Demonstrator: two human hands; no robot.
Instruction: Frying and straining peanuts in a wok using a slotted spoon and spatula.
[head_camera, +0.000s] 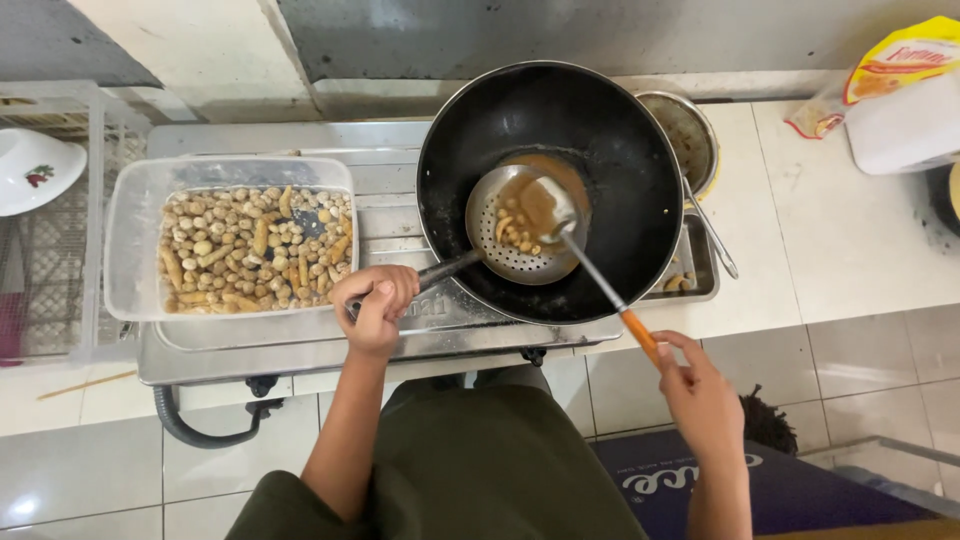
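Two hands work at the black wok (560, 130). Left of it, a clear tub (135, 240) holds fried snack pieces. The left hand (375, 305) is clenched round the skimmer handle (448, 270), which runs up-right to the perforated skimmer (500, 240) inside the wok. The right hand (700, 395) pinches the orange-handled spatula (590, 265), whose long axis slants up-left, blade over the skimmer.
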